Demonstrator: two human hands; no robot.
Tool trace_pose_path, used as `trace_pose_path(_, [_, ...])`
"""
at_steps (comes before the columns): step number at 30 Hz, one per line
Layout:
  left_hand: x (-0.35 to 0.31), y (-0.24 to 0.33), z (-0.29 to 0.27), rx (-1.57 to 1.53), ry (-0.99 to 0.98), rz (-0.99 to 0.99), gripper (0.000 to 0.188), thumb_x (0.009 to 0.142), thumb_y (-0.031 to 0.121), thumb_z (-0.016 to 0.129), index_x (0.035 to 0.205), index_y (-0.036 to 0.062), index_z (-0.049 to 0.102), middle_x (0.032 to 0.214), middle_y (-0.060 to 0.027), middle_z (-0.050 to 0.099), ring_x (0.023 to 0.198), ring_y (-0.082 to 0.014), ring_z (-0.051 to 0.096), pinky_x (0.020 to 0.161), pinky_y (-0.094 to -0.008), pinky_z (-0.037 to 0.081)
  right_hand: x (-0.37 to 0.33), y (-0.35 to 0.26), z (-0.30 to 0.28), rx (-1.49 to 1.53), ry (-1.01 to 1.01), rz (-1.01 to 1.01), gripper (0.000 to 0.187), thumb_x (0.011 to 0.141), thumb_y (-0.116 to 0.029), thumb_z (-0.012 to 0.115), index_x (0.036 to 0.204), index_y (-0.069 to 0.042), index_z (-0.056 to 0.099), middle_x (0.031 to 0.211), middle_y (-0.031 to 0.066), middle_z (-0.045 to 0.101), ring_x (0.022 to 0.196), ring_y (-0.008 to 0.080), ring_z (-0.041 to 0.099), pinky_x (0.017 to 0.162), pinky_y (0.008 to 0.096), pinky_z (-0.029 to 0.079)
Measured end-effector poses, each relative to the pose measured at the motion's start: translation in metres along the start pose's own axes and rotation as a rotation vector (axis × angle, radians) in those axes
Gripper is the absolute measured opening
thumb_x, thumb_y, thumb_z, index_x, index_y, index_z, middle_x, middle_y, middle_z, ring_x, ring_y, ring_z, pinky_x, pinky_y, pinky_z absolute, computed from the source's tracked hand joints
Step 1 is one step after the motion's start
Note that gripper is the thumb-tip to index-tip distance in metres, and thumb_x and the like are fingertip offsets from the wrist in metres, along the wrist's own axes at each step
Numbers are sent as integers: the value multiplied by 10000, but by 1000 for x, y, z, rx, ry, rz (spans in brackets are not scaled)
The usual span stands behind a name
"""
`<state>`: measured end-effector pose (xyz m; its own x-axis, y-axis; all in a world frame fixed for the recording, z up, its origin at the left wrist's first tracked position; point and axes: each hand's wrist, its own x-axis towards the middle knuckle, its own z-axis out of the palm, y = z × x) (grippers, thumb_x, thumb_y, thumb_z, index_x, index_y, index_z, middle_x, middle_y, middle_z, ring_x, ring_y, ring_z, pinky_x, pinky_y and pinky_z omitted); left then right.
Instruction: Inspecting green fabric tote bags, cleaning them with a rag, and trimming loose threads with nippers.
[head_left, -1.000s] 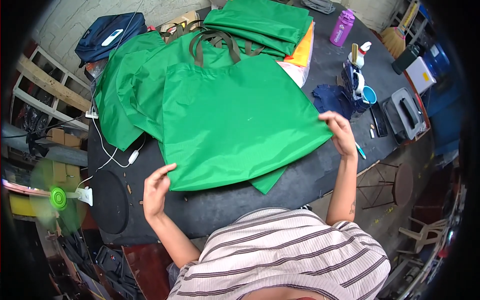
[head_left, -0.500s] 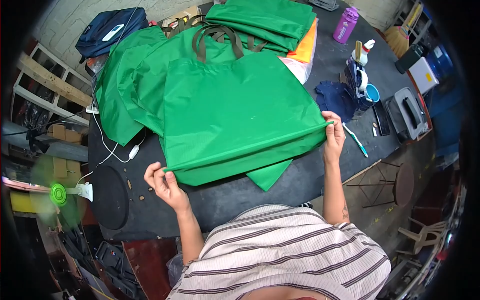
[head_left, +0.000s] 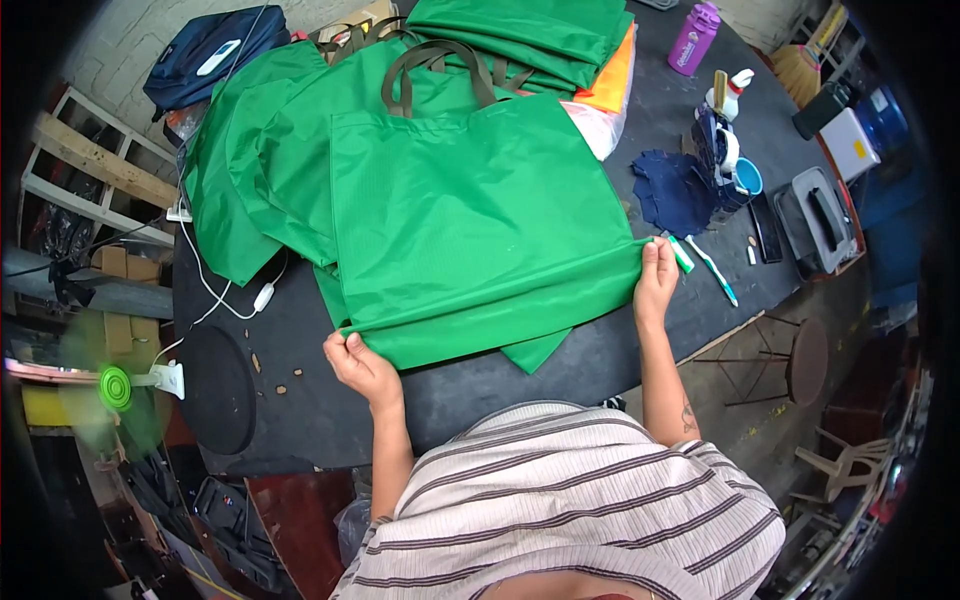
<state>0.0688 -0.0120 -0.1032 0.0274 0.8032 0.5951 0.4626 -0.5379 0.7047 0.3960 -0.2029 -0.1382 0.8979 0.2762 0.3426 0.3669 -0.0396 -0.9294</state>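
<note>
A green tote bag [head_left: 480,200] with dark olive handles lies on the black table, its bottom edge toward me and its handles pointing away. My left hand [head_left: 365,371] pinches its near left corner. At the near right corner, my right hand [head_left: 655,283] grips the edge between thumb and fingers. A folded band of the bag runs between both hands. More green bags [head_left: 260,170] lie beneath and to the left. A green fabric corner [head_left: 538,352] pokes out under the near edge.
Folded green fabric [head_left: 520,40] is stacked at the back. To the right are a purple bottle [head_left: 694,40], navy cloth [head_left: 672,190], toothbrush [head_left: 712,270], blue cup [head_left: 747,177] and grey case [head_left: 822,220]. At the left are a white cable [head_left: 225,300], spinning fan [head_left: 116,388] and round black disc [head_left: 215,390].
My left hand has moved right and slightly down, while my right hand has shifted a little left. The bag's bottom now lies flatter, and a green-and-white item shows beside my right hand.
</note>
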Motion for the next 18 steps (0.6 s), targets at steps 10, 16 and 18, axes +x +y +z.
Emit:
trace_pose_path(10, [11, 4, -10, -342, -348, -46, 200, 961, 195, 554, 1021, 9, 512, 874, -6, 524, 761, -104, 480, 720, -236, 424, -6, -12, 12, -46, 88, 9, 245, 1004, -221, 464, 880, -11, 485, 722, -6, 426, 682, 93, 384, 615, 253, 366])
trace_pose_path(16, [8, 11, 3, 31, -202, -168, 149, 926, 120, 563, 880, -20, 540, 601, -115, 482, 538, -181, 428, 516, -322, 380, -9, 2, 16, -421, 119, -99, 275, 990, -273, 456, 901, -26, 536, 747, 161, 573, 667, 318, 569, 627, 413, 437])
trace_pose_path(18, [5, -14, 8, 87, -367, -272, 147, 901, 115, 597, 826, 8, 527, 589, -86, 501, 498, -163, 393, 495, -316, 356, -8, 1, 12, -477, 60, -48, 267, 985, -277, 459, 910, -35, 544, 746, 168, 589, 675, 353, 574, 631, 437, 438])
